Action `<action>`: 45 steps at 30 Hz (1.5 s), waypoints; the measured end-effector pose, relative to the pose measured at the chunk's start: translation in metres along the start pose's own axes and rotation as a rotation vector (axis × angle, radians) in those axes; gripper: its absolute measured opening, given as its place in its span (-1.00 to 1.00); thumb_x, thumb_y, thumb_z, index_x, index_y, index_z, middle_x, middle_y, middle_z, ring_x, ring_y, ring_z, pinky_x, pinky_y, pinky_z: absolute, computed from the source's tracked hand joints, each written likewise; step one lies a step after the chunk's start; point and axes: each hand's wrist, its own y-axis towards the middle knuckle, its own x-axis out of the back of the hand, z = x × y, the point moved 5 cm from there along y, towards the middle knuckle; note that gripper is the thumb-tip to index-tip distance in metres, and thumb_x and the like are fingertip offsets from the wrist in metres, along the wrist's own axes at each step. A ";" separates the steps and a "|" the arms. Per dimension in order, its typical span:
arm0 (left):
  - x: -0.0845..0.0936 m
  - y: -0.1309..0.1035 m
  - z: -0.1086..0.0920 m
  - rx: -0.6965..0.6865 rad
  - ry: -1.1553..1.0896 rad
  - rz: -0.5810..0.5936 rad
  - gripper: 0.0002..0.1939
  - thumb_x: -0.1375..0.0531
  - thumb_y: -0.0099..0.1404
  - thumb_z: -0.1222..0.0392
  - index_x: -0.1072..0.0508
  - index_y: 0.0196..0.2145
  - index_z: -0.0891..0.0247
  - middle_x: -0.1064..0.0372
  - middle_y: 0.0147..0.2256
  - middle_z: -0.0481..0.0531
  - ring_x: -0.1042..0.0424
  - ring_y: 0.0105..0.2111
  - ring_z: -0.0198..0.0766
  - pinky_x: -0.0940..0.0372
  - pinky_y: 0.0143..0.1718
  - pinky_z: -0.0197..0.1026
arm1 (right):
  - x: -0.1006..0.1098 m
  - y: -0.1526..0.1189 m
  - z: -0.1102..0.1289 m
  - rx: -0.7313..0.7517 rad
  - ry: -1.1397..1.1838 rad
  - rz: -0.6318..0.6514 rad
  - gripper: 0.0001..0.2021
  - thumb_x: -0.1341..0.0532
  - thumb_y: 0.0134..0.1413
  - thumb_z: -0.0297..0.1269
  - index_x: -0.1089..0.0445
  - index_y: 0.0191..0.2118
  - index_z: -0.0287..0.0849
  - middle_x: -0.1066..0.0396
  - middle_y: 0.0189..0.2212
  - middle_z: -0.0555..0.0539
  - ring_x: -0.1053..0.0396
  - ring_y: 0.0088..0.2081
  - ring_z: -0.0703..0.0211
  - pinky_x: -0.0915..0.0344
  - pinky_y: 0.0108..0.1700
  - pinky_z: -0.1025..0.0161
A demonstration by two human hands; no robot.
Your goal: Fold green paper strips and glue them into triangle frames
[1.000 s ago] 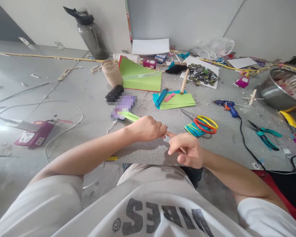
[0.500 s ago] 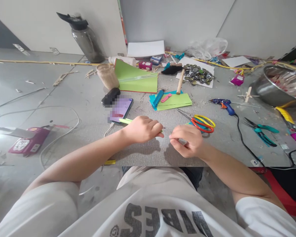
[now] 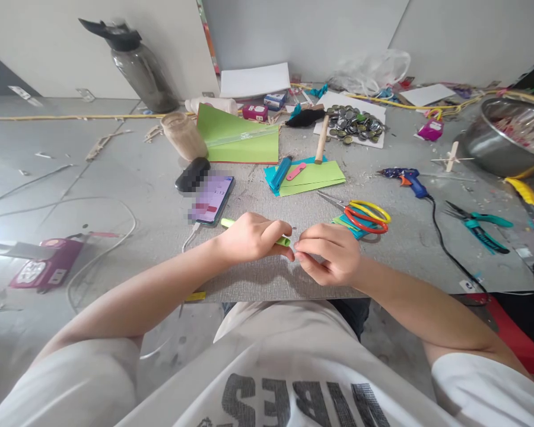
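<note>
My left hand (image 3: 256,238) is closed around a thin roll of light green paper (image 3: 283,241). One open end of the roll shows by my fingers, and the other sticks out behind the hand. My right hand (image 3: 331,254) is pinched, its fingertips right beside those of my left; whatever lies between them is too small to make out. Just beyond the right hand lie scissors (image 3: 365,217) with red and yellow handles, on small green and blue paper pieces. Farther back, a blue cutter (image 3: 283,173) and a pink tool (image 3: 296,172) rest on green paper sheets (image 3: 315,181).
To the left are a phone (image 3: 213,198) on a cable, a black case (image 3: 193,174) and a jar (image 3: 184,136). A glue gun (image 3: 404,178), pliers (image 3: 478,225) and a metal bowl (image 3: 485,127) sit right. Bottle caps (image 3: 353,123) lie heaped behind a wooden stick (image 3: 322,139).
My hands have come closer together, the right moving slightly left. The left fingers have shifted, so the near end of the green paper roll now shows. The camera view has shifted slightly.
</note>
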 end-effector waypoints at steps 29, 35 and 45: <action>-0.014 -0.005 -0.018 0.015 0.138 0.010 -0.53 0.12 0.93 0.03 -0.48 0.09 0.35 -0.57 -0.32 0.00 -0.51 -0.51 -0.29 -0.25 -0.56 -0.21 | -0.019 -0.003 0.003 -0.051 0.021 0.144 -0.89 -0.26 0.69 -0.37 -0.54 0.04 -0.06 -0.71 -0.22 -0.07 -0.58 -0.30 0.14 -0.46 -0.25 0.21; -0.019 -0.017 0.004 0.113 0.153 0.021 -0.72 -0.19 0.81 -0.04 -0.52 0.07 0.23 -0.61 -0.38 -0.01 -0.60 -0.49 -0.17 -0.30 -0.43 -0.18 | -0.004 -0.003 -0.019 -0.295 0.144 -0.035 -0.95 -0.38 0.57 -0.32 -0.59 -0.04 -0.02 -0.62 -0.38 0.04 -0.49 -0.44 0.21 -0.48 -0.31 0.25; -0.031 -0.022 0.015 0.418 -0.164 0.306 -0.69 -0.16 0.77 -0.04 -0.46 -0.14 0.15 -0.47 -0.49 -0.10 -0.46 -0.58 -0.23 -0.08 -0.49 -0.23 | -0.014 -0.006 -0.052 -0.786 0.500 -0.011 -0.55 -0.66 0.21 0.20 -0.64 -0.19 -0.08 -0.64 -0.35 -0.03 -0.49 -0.36 0.16 -0.51 -0.23 0.20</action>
